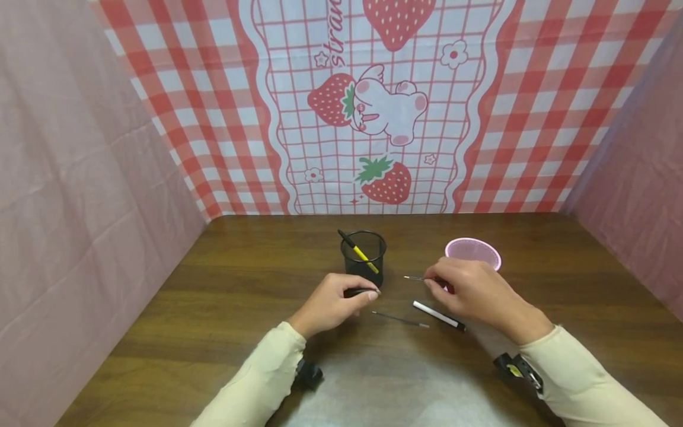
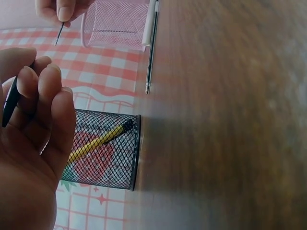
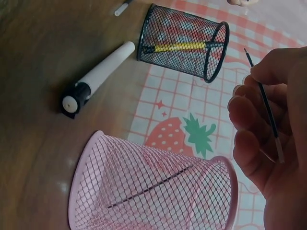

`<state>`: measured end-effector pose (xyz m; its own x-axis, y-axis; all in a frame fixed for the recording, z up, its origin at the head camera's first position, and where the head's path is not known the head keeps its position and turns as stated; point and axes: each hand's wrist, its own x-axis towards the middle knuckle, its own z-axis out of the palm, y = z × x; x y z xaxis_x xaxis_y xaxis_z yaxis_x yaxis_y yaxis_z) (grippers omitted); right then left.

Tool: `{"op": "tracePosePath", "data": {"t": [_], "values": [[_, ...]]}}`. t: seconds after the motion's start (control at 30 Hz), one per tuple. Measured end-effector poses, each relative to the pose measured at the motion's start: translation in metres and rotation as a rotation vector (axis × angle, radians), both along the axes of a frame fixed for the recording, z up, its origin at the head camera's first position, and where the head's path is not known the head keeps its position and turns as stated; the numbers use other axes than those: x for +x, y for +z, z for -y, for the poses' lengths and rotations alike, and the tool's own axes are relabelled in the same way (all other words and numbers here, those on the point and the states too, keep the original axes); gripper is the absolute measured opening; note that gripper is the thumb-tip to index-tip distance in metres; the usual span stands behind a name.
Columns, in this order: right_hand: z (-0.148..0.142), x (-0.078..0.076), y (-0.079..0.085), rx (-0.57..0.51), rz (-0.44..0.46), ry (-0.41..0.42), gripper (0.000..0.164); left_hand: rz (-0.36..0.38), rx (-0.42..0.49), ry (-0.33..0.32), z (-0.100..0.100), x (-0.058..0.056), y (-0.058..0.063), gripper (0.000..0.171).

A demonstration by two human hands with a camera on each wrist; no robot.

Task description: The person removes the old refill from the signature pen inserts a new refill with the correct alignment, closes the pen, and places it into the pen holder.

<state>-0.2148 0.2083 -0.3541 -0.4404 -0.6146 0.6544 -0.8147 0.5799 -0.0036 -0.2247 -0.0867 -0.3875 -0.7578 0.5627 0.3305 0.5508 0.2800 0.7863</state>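
My left hand (image 1: 333,301) holds a slim black pen barrel (image 2: 11,103) between thumb and fingers, just in front of the black mesh pen cup (image 3: 180,62). Pinched in my right hand (image 1: 477,290) is a thin dark pen refill (image 3: 266,103), its metal tip sticking out leftward in the head view. A second refill (image 1: 399,319) lies on the table between the hands. Beside it, below the right hand, rests a white pen with a black end (image 1: 434,313). The right hand partly hides the pink mesh cup (image 3: 158,163) in the head view.
A yellow and black pen (image 1: 363,256) leans inside the black cup. Inside the pink cup a thin dark refill (image 3: 151,187) shows through the mesh. Behind the brown wooden table (image 1: 213,356) hangs a red checked cloth (image 1: 213,118), with plain pink curtains at both sides.
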Motion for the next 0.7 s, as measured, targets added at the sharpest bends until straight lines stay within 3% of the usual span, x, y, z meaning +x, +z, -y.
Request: {"op": "tracePosePath", "data": {"t": [0.1,0.4,0.57,0.7], "values": [[0.002,0.001,-0.001,-0.005,0.026,0.012,0.004,-0.005,-0.001,0.000,-0.001,0.000,0.000,0.022],[0.009,0.002,-0.004,-0.003,0.042,0.055,0.016,-0.013,0.005,-0.006,-0.001,0.000,0.000,0.023],[0.010,0.001,-0.007,-0.012,0.045,0.092,0.004,-0.011,0.010,-0.006,-0.001,0.000,0.000,0.022],[0.012,0.001,-0.008,-0.022,0.054,0.123,0.010,-0.004,0.017,-0.003,-0.001,0.001,0.000,0.021]]}}
